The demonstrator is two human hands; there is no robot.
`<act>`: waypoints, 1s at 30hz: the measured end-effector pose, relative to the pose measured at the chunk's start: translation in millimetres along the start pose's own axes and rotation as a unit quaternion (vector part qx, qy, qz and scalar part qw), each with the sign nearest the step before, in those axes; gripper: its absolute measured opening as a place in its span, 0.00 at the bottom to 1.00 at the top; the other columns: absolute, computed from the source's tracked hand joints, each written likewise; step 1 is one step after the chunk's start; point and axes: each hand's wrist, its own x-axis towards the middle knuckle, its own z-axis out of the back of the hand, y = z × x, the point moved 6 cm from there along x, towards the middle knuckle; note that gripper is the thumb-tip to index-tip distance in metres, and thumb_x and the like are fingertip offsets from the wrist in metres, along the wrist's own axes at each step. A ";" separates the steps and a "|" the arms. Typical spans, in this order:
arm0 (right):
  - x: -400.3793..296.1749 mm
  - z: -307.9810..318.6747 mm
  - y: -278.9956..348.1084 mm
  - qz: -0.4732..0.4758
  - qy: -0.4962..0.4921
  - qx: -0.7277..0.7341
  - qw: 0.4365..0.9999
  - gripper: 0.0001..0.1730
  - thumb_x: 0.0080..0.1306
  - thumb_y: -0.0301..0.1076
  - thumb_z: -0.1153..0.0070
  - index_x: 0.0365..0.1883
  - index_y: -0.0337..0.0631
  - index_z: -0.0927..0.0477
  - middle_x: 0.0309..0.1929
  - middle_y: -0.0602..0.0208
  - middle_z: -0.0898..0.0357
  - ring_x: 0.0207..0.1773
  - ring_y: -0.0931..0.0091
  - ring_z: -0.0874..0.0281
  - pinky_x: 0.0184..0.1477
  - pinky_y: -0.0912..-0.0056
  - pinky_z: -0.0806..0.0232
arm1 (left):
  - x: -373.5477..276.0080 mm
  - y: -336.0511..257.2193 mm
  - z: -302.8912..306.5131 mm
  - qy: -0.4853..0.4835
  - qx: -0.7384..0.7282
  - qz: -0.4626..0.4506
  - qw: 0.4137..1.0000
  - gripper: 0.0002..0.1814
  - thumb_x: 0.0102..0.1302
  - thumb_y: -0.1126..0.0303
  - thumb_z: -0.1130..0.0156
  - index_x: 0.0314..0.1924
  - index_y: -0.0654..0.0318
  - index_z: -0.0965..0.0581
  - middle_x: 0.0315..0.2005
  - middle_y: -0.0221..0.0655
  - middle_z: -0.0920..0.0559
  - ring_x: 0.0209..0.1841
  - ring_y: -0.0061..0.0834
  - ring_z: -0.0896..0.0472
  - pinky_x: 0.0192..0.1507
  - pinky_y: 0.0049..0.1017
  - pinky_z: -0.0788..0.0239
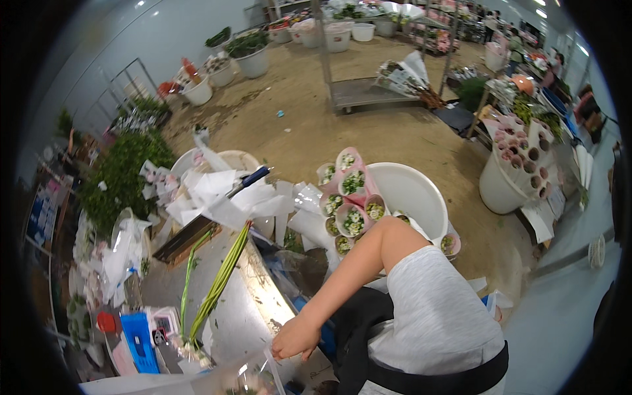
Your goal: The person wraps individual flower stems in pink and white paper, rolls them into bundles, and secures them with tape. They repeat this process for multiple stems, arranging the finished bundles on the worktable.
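Note:
At the bottom centre is my right hand point(297, 338), its fingers closed at the rim of a clear plastic flower sleeve point(247, 371). Blurred pale flowers show through the sleeve, which the lower picture edge cuts off. My left hand is out of view. Left of my right hand, a bundle of long green stems point(219, 281) lies on a metal-topped table point(247, 306), its pale flower heads towards me. Thinner green stems point(187, 276) lie beside it. A blue plastic holder point(139, 341) stands at the table's left part.
Beyond the table are white wrapping sheets point(222, 190) and a blue-handled tool point(254, 177). Pink-wrapped white flowers point(353, 221) stand beside a white tub point(412, 185). A wheeled metal rack point(370, 94) is further back. Other people point(515, 49) are at the far right.

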 end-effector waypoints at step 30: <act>56.9 -210.2 -32.4 -0.101 0.364 0.030 0.925 0.16 0.51 0.36 0.42 0.33 0.36 0.30 0.25 0.48 0.25 0.31 0.53 0.26 0.34 0.55 0.33 | -447.3 153.3 136.2 -0.636 0.349 0.198 0.660 0.23 0.51 0.72 0.39 0.47 0.73 0.32 0.50 0.47 0.34 0.54 0.41 0.36 0.57 0.34 0.46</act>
